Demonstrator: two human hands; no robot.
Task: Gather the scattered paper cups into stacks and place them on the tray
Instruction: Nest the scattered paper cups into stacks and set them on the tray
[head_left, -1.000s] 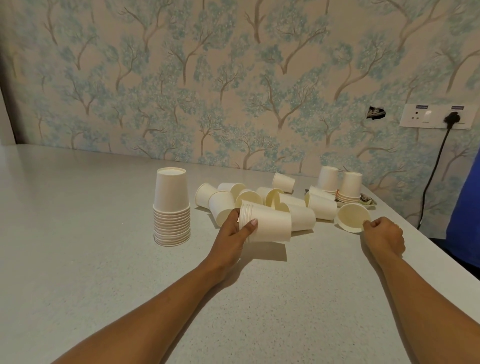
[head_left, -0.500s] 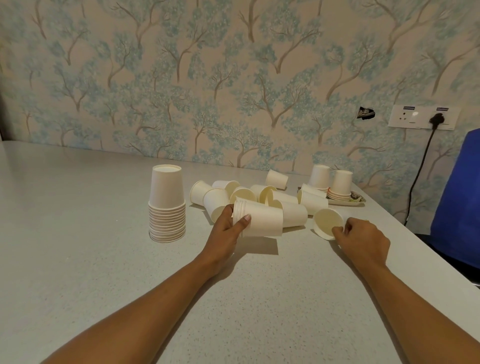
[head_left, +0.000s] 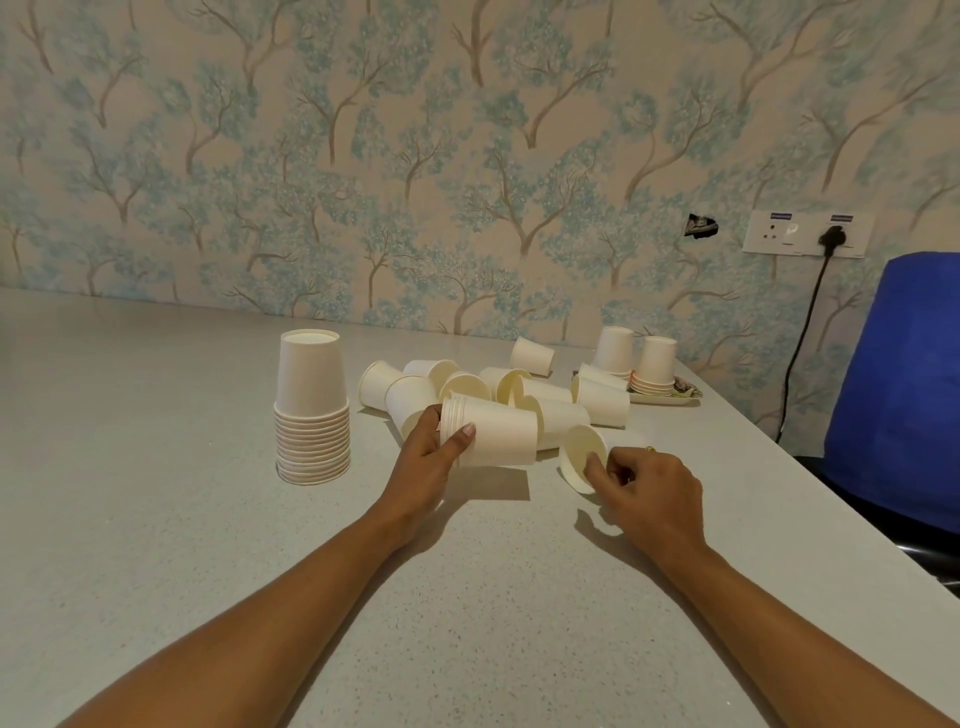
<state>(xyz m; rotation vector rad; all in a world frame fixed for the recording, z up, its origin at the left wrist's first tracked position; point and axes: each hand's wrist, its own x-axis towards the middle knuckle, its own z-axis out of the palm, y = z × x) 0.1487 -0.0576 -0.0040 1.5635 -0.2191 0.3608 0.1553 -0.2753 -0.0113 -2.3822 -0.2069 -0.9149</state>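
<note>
Right hand (head_left: 649, 488) has pulled its pinched single cup (head_left: 582, 457) left, mouth toward the lying stack (head_left: 493, 434). Left hand (head_left: 426, 462) grips that stack's rim end, base presented, likely for nesting. Tray (head_left: 670, 399) sits far right, two stacks on it.

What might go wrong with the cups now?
The right hand pinches one cup by its rim; it might slip or crumple. The left hand grips a small stack sideways, so nested cups might slide apart. The tall stack stands left of that hand; a bump might topple it.
</note>
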